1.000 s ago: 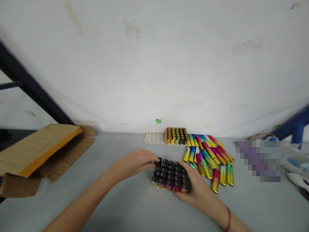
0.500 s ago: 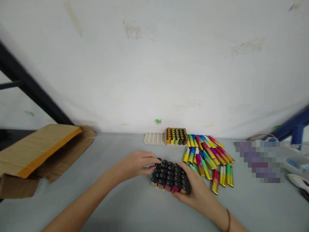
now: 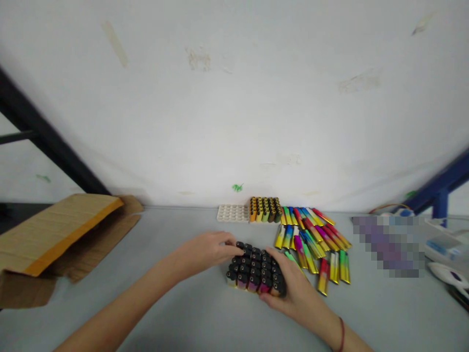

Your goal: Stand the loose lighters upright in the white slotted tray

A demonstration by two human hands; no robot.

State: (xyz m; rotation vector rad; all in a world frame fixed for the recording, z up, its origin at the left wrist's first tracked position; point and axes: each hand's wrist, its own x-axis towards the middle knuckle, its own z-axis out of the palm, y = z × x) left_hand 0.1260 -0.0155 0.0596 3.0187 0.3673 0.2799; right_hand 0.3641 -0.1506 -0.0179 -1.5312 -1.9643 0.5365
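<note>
In front of me stands a tight block of upright black-topped tubes (image 3: 253, 268) in rows. Their lower parts show pale, purple, pink and peach colours. My right hand (image 3: 295, 286) wraps round the right side of this block, thumb at the near side and fingers along the far right. My left hand (image 3: 210, 252) is at the block's far left corner, thumb and forefinger closed on a black-topped tube there; the other fingers are curled. What lies under the block is mostly hidden.
Against the wall sit a white tray with round holes (image 3: 233, 213) and a second block of tubes with gold-ringed tops (image 3: 264, 210). Shiny multicoloured foil packs (image 3: 310, 244) lie scattered to the right. An open cardboard box (image 3: 73, 230) is at left, a white device (image 3: 447, 274) far right.
My left thumb has shifted slightly right, onto the tube at the block's far left corner. My right hand keeps its hold. The view has moved a little.
</note>
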